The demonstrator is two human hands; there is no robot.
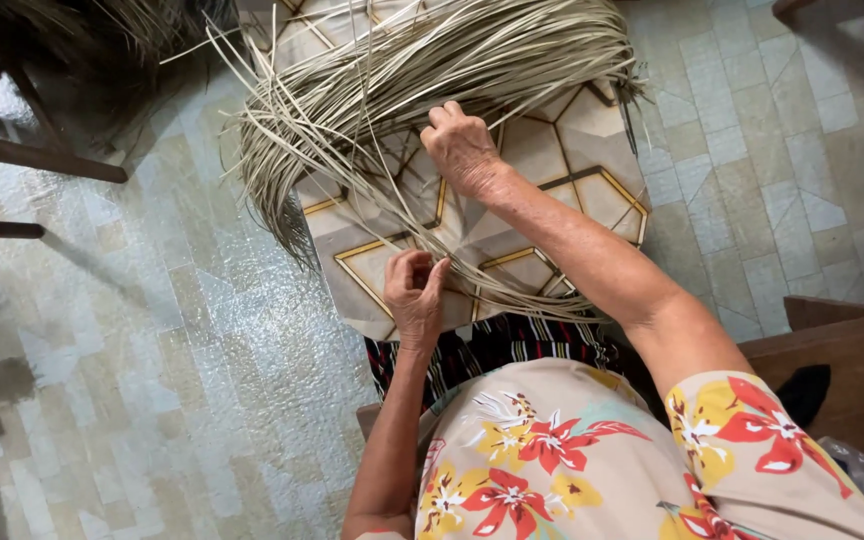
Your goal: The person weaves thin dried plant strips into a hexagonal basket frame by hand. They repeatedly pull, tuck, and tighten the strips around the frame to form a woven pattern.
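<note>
Straw-coloured dried strips (422, 70) lie fanned in a thick bundle over a patterned board (572, 170) in front of the person's knees. Separating them well probably calls for drawing one strand free at a time, keeping it flat and unkinked. The left hand (415, 295) has its fingers (414, 268) pinched on a few strip ends near the board's edge; the right hand (462, 150) curls partly closed, fingertips hooked among the bundle.

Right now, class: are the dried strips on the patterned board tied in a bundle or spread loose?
Spread loose: the dried strips fan out untied across the patterned board.
</note>
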